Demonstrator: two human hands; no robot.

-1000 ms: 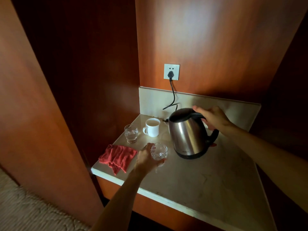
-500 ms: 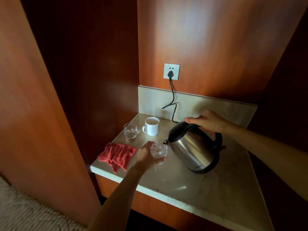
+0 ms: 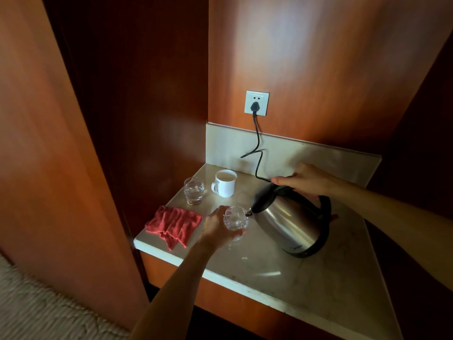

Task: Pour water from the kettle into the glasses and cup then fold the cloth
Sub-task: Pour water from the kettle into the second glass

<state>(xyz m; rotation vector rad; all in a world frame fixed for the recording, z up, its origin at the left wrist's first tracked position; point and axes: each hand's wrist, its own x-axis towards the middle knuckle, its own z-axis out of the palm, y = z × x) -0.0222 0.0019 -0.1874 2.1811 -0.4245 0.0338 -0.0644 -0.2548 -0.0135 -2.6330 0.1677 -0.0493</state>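
Presently the right hand (image 3: 304, 179) grips the tilted stainless-steel kettle (image 3: 291, 222), spout at the clear glass tumbler (image 3: 235, 220) held by the left hand (image 3: 217, 229). Pouring step in hand; next calls for a steady tilt.

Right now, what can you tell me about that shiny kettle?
The kettle looks like brushed stainless steel with a black lid, black handle and black base ring. It is held off the pale stone counter and tilted to the left, so its small spout sits right at the rim of the clear glass that the left hand holds. The right hand grips the top of its handle. Whether water is flowing cannot be told.
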